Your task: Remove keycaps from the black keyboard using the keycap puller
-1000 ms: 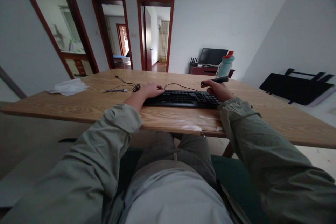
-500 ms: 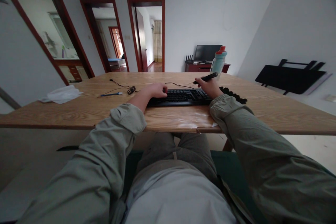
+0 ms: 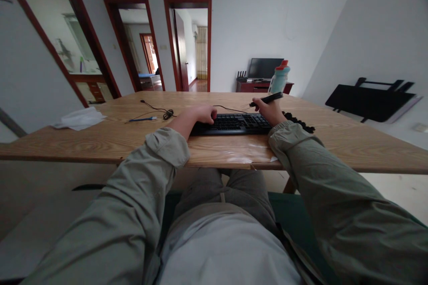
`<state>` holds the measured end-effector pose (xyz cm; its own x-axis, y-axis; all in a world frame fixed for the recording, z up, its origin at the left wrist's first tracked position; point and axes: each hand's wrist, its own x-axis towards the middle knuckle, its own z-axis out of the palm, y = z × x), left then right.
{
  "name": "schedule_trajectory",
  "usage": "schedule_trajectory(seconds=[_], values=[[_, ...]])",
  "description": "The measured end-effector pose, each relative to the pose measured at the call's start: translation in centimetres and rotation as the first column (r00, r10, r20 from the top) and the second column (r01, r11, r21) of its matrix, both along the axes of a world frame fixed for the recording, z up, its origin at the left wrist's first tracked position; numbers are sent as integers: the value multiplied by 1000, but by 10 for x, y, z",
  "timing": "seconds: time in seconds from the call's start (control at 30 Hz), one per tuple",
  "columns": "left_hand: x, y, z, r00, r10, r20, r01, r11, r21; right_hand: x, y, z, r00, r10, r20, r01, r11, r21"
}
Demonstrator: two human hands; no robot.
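Three dark red door frames (image 3: 209, 44) are standing along the back wall, to the left. In front of them, one wooden table (image 3: 220, 149) is spanning the view. At its left end, one crumpled white cloth (image 3: 79, 118) is lying near the far edge. Next, one slim blue stick (image 3: 142, 119) with a pale tip is lying flat, and one black cable (image 3: 168, 114) is sitting loosely coiled just beyond it. The left hand (image 3: 203, 114) is bending its fingers over the left end of one black keyboard (image 3: 230, 125); the fingertips are too small and dark for me to tell whether they are pinching anything. The keyboard is lying lengthwise on the table, between the two hands, with one thin cord showing behind it. Farther back, one dark screen (image 3: 265, 67) is standing on one reddish cabinet (image 3: 263, 86). The right hand (image 3: 272, 112) is closing around one black tool (image 3: 271, 98) above the keyboard's right end. One teal bottle (image 3: 279, 80) with a red cap is standing upright behind it. One dark, lumpy strip (image 3: 299, 122) is lying beside the right wrist, and one folded black panel (image 3: 371, 101) is resting along the right wall.
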<state>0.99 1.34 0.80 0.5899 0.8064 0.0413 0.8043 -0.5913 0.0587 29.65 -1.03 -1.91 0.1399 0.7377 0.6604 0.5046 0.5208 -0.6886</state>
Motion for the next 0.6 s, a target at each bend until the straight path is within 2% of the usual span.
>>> schedule_trajectory(seconds=[0.1,0.23,0.33,0.4,0.47,0.53,0.6], values=[[9,6,9,999,-14,-41,12,999,-50,0,0,0,1000,-5,-3,5,1000,0],[22,4,23,993,39,-116,-49,996,-80,1,0,1,1000,13,-11,-13,1000,-2],[16,8,29,994,56,-98,-65,994,-86,0,-3,3,999,28,-23,-28,1000,6],[-1,14,26,998,65,5,-65,995,-72,-3,-5,4,997,60,-57,-60,998,-11],[-27,21,17,982,107,152,-105,994,-27,-10,-10,6,984,137,-111,-145,987,-66],[-57,26,5,937,176,301,-193,981,28,-21,-15,9,957,236,-169,-259,956,-135],[-86,27,-7,871,243,427,-272,962,7,-35,-21,13,923,325,-204,-366,907,-208]])
